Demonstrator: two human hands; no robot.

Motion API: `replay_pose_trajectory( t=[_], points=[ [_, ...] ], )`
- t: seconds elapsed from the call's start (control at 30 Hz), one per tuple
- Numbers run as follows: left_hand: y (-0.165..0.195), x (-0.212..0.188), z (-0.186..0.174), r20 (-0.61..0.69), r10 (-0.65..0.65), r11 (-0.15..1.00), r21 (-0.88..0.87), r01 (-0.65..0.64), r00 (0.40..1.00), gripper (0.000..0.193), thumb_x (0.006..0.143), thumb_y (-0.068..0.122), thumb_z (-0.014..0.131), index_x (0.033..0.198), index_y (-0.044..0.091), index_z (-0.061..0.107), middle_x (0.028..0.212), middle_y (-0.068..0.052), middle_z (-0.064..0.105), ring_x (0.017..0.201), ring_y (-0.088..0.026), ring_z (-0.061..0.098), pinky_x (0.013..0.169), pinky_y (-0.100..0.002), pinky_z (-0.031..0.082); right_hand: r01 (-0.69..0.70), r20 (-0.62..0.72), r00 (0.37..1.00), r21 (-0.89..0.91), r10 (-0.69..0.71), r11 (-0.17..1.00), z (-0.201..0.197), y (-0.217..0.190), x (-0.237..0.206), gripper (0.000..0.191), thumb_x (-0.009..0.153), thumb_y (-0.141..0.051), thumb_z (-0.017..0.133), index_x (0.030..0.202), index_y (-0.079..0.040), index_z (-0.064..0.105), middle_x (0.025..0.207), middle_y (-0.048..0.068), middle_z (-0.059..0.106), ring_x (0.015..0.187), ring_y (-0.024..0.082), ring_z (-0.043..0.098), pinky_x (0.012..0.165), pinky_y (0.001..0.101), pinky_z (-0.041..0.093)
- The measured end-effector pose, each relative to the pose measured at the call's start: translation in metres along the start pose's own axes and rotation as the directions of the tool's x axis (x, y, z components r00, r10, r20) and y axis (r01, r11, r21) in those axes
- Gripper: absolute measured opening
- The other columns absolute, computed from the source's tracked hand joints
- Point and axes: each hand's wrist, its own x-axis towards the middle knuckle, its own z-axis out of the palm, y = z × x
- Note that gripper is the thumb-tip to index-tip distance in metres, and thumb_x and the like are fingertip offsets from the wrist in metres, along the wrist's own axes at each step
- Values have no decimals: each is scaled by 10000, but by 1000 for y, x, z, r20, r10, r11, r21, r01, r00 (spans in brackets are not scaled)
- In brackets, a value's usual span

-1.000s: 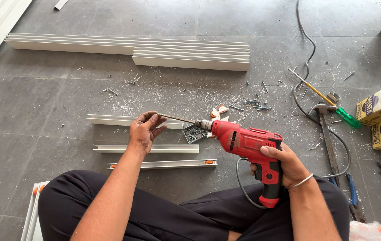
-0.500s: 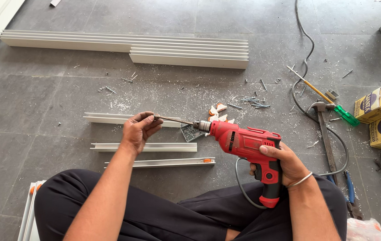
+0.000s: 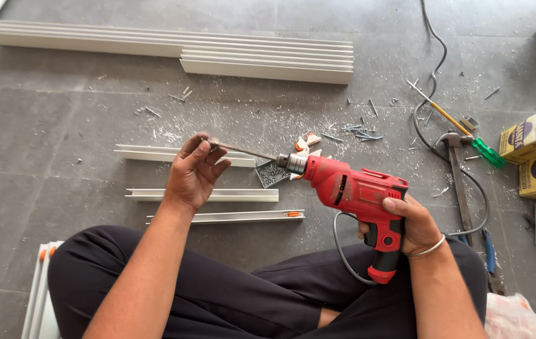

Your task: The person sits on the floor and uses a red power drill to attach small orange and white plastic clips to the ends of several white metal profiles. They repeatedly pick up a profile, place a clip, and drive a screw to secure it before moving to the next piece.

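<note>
Grey concrete floor [image 3: 61, 119], dusted with white shavings and stray screws; person seated cross-legged, black trousers.

Item: red corded drill [image 3: 352, 188], held level above the lap, long thin bit [image 3: 243, 150] pointing left. Right hand [image 3: 409, 226] wrapped closed around the pistol grip, forefinger lying along the body near the trigger; thin bangle at the wrist.

Item: left hand [image 3: 194, 171], at the far end of the bit. Half a second earlier it was closed into a fist over the tip; at this moment the fingers had loosened and fanned, only thumb and forefinger pinching the tip. Drill and right hand sat much as in the earlier frames. Judgement: the bit was being checked or steadied in the chuck, not run, and no drilling was in hand.

Item: three short white channel strips [image 3: 205, 195], lying parallel on the floor beneath the drill, untouched.

Item: stack of long white channel lengths [image 3: 261, 59], far side.

Item: hammer [image 3: 456, 169], green-handled screwdriver [image 3: 462, 135], two yellow cartons [image 3: 531, 135], at the right, well apart from both hands.
</note>
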Motion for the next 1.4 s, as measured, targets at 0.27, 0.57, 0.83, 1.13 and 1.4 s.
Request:
replay_pose_trajectory(
  t=[0.27, 0.57, 0.83, 1.13, 1.4],
  points=[
    [-87, -37, 32, 189, -2, 373, 911, -175, 982, 518, 796, 164, 838, 1258, 101, 613, 1129, -86, 718, 1035, -242, 716, 895, -410, 585, 215, -61, 975, 5, -214, 977, 3, -14, -17, 769, 844, -245, 787, 1479, 74, 494, 1125, 239, 692, 783, 361, 723, 711, 508, 625],
    [-112, -47, 17, 180, -181, -67, 979, -194, 967, 591, 751, 217, 844, 1270, 176, 563, 1135, -74, 703, 1075, -319, 673, 875, -450, 537, -17, -221, 958, -679, -182, 734, 51, -146, -32, 788, 778, -277, 828, 1461, -21, 527, 1153, 187, 706, 880, 322, 732, 816, 486, 618],
    [-107, -35, -2, 92, -290, 15, 996, -91, 953, 440, 771, 161, 801, 1159, 194, 595, 1111, -9, 737, 1034, -282, 705, 848, -434, 550, -296, -296, 953, -955, 68, -18, 135, -150, 31, 831, 695, -339, 887, 1445, -156, 579, 1136, 109, 736, 925, 262, 744, 872, 443, 608],
    [-97, -34, 2, 67, -351, -42, 995, -87, 934, 324, 814, 165, 771, 1108, 244, 660, 1055, 7, 718, 1016, -255, 706, 825, -421, 560, -302, -375, 918, -869, 125, -392, 195, -138, 22, 890, 602, -408, 954, 1428, -307, 637, 1116, 22, 770, 977, 193, 756, 935, 395, 596],
    [-96, -33, 3, 57, -372, -72, 993, -90, 927, 249, 842, 204, 764, 1071, 264, 686, 1032, 19, 709, 1007, -235, 703, 813, -416, 564, -383, -537, 832, -736, 137, -558, 246, -135, 51, 937, 547, -455, 990, 1427, -437, 667, 1099, -47, 793, 1012, 143, 766, 979, 356, 590]
  ],
)
